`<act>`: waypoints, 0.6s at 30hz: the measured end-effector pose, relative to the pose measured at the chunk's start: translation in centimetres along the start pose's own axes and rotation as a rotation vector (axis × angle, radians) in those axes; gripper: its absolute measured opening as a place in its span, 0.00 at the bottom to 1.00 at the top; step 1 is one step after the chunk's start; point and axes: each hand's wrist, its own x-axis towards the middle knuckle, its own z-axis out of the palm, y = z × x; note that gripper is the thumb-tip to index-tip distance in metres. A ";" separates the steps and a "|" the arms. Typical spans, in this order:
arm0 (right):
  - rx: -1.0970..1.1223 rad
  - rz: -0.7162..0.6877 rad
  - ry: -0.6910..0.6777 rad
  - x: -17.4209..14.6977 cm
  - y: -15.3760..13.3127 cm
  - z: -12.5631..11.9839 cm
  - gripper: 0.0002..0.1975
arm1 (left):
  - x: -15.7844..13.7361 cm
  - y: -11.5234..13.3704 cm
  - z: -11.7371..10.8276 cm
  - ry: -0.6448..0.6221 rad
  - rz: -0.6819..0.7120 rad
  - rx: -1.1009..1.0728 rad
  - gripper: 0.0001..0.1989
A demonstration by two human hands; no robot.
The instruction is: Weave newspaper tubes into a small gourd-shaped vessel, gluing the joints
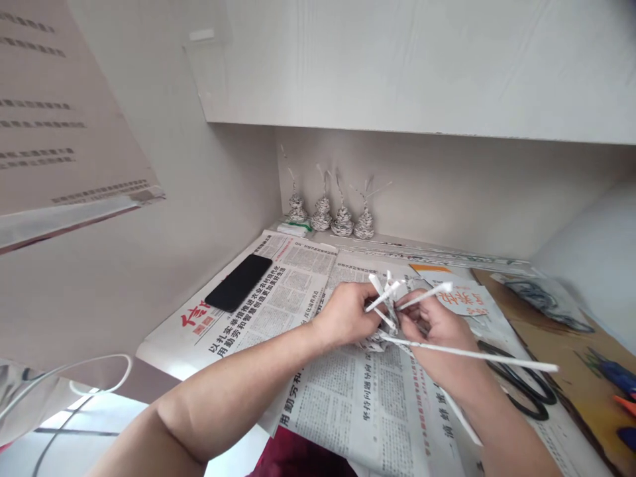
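Between my hands stands a small woven piece of rolled paper strips (pixel 375 342), with white paper tube ends sticking out in several directions. My left hand (pixel 350 315) grips it from the left, fingers closed around the upper part. On the other side my right hand (pixel 440 324) has its thumb and fingers pinched at the strips near the top. One long white paper tube (pixel 497 358) reaches out to the right across my right wrist. The lower body of the piece is partly hidden by my hands, just above the newspaper (pixel 342 391).
Several finished-looking woven gourd shapes (pixel 364 224) stand against the back wall. A black phone (pixel 239 283) lies on the newspaper at left. Black-handled scissors (pixel 527 391) lie beside my right forearm, near brown cardboard (pixel 556 338). Long thin paper tubes (pixel 447 256) run along the back.
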 end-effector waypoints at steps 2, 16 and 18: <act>0.005 -0.004 -0.011 -0.1 -0.2 0.0 0.05 | 0.1 -0.4 0.3 0.015 -0.015 -0.008 0.07; 0.126 0.048 0.045 0.0 -0.8 -0.2 0.02 | 0.1 -1.0 0.5 0.038 -0.062 0.001 0.06; 0.115 0.047 0.061 -0.1 -1.0 -0.3 0.03 | 0.1 -0.8 0.5 0.008 -0.045 0.004 0.06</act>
